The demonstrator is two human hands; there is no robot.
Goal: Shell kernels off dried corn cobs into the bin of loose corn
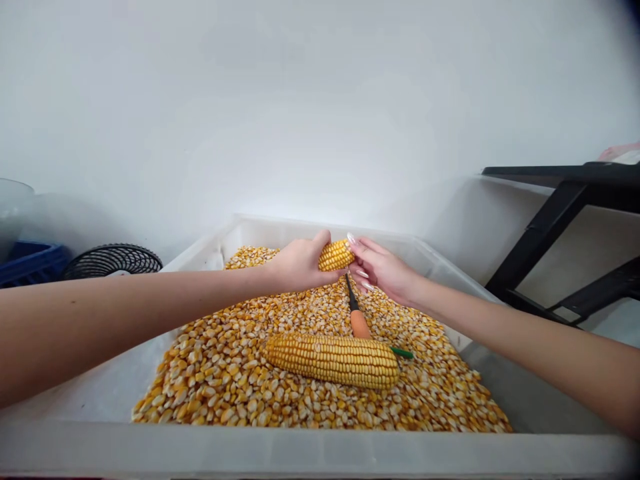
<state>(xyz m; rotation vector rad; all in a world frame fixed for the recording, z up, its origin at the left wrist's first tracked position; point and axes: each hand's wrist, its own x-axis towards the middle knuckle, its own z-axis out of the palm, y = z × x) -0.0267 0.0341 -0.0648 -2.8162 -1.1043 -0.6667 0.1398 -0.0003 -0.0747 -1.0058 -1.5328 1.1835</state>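
Cob (333, 361) on kernels (225, 373) (in tub (500, 387))

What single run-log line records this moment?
left hand: grips corn cob | right hand: touches cob tip | whole cob, tool: on kernels in tub

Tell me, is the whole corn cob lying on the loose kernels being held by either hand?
No, the whole corn cob lies untouched on the kernels, while the left hand holds a smaller cob piece farther back.
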